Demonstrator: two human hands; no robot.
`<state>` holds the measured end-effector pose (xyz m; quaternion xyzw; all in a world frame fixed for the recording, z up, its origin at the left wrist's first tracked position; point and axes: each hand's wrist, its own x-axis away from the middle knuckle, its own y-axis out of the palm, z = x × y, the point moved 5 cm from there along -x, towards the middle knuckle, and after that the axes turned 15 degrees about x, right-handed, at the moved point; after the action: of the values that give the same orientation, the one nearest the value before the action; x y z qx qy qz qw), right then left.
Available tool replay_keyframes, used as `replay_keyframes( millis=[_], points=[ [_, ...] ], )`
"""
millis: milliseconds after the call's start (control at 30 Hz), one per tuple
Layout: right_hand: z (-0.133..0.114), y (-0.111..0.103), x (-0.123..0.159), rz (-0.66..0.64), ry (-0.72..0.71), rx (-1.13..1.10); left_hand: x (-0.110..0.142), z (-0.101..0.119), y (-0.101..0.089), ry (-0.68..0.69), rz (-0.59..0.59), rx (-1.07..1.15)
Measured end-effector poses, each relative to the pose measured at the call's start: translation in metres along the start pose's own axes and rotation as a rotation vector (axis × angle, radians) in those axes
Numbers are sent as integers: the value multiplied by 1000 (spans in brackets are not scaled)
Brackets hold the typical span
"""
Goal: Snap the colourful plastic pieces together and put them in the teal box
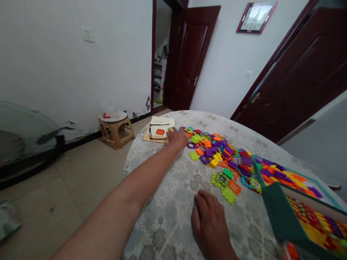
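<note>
My left hand [177,138] is stretched out at the far left end of a heap of colourful plastic interlocking pieces [217,150]. Its fingers are apart and bent downward, close to a small green piece [170,129]. Beside it lies a notebook [162,121] bearing black-framed glasses [150,131] and an orange square piece [160,132]. Nearer to me, my right hand [210,218] rests on the tablecloth with its fingers curled in and no piece showing in it. Several green and orange flat pieces [229,195] lie just beyond the right hand.
On the right, a green-edged box [282,213] and a tray-like lid [256,168] hold many more pieces. The round table [173,191] has a patterned grey cloth. A plastic stool [116,135] stands by the wall, and a fan [21,144] is at far left.
</note>
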<state>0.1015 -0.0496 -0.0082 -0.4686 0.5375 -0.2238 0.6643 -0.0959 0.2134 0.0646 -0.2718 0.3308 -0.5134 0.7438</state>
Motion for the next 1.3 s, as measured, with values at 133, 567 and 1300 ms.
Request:
replay_keyframes(
  millis=[133, 567, 1300],
  points=[
    [6, 7, 1, 29, -36, 18, -35, -6, 15, -107, -34, 9],
    [14, 18, 7, 14, -125, 116, -74, 15, 59, -120, -264, -7],
    [-4, -7, -9, -38, 56, -19, 61, 68, 35, 505, -341, -3]
  ],
)
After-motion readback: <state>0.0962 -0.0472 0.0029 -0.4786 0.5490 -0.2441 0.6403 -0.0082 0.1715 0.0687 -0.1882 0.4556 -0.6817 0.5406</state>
